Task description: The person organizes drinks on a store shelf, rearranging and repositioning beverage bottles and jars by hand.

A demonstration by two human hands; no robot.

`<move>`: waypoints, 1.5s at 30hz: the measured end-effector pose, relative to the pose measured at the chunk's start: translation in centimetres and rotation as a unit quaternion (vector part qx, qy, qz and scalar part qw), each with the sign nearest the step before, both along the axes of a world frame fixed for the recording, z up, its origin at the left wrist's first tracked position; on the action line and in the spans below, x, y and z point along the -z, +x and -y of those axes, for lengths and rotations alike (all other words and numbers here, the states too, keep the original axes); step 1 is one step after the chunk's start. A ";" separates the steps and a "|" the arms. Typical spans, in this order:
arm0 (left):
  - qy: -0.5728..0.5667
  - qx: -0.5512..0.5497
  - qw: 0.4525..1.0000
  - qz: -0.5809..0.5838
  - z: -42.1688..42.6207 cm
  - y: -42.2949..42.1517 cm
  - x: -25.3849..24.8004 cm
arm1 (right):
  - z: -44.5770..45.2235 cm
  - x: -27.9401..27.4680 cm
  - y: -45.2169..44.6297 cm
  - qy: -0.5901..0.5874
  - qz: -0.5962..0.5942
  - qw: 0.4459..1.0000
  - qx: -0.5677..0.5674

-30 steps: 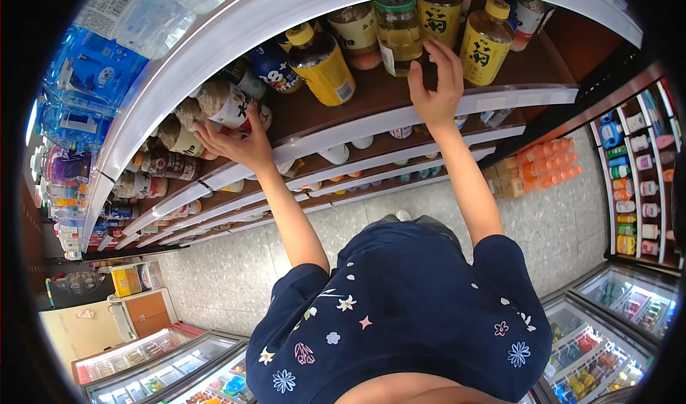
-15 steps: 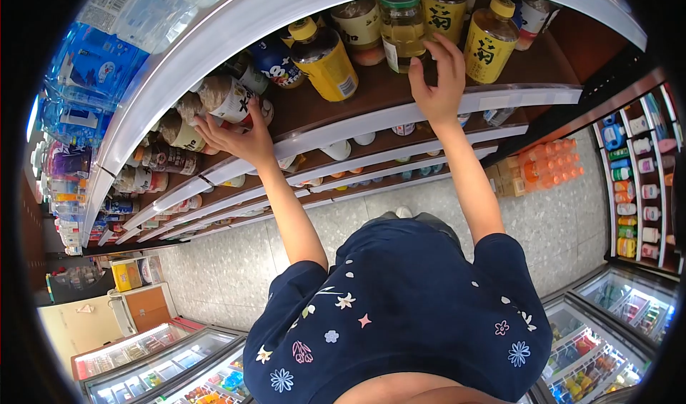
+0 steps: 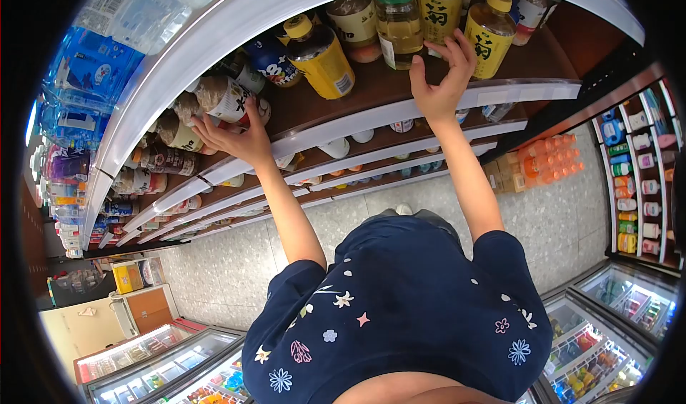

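Note:
My left hand (image 3: 243,138) has its fingers spread against a bottle with a white label (image 3: 227,102) at the left part of the shelf. My right hand (image 3: 444,82) is raised over the shelf edge, thumb and fingers apart, with nothing between them. It is just in front of a clear bottle with a green cap (image 3: 400,34) and a yellow-labelled bottle (image 3: 439,11). To its right stands another yellow bottle with a yellow cap (image 3: 490,36). Between my hands, a dark drink bottle with a yellow label (image 3: 321,61) stands near the front.
The white shelf edge (image 3: 343,127) runs below my hands, with lower shelves of bottles beneath. Blue water packs (image 3: 89,75) are at the upper left. An orange bottle pack (image 3: 549,162) sits on the floor at right. Glass-topped freezers (image 3: 600,347) stand behind me.
My right hand has shifted slightly right, its fingers now nearer the gap between the green-capped bottle and the right yellow bottle. My left hand has hardly moved.

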State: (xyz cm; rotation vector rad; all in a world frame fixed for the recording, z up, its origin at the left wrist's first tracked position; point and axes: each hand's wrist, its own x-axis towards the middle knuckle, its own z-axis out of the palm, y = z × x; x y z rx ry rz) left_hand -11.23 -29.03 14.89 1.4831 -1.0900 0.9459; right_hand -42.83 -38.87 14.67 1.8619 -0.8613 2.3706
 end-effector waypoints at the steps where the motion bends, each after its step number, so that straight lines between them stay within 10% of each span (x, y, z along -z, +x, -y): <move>1: -0.001 0.004 1.000 -0.007 0.0 0.0 0.0 | 0.0 0.0 0.0 -0.003 0.004 1.000 -0.002; 12: -0.005 0.002 1.000 -0.002 0.0 -0.1 -0.1 | -0.3 -0.2 -1.1 0.011 -0.161 0.983 0.091; 21: -0.010 -0.008 1.000 0.025 0.0 0.3 0.0 | -1.0 -1.1 0.3 0.054 0.048 0.997 -0.034; 27: -0.007 -0.005 1.000 0.004 0.1 0.0 -0.1 | -0.5 -0.6 -0.7 0.007 -0.123 0.988 0.097; 45: -0.001 -0.009 1.000 0.004 0.0 0.1 0.0 | 0.5 0.2 -0.1 0.020 -0.061 0.996 0.064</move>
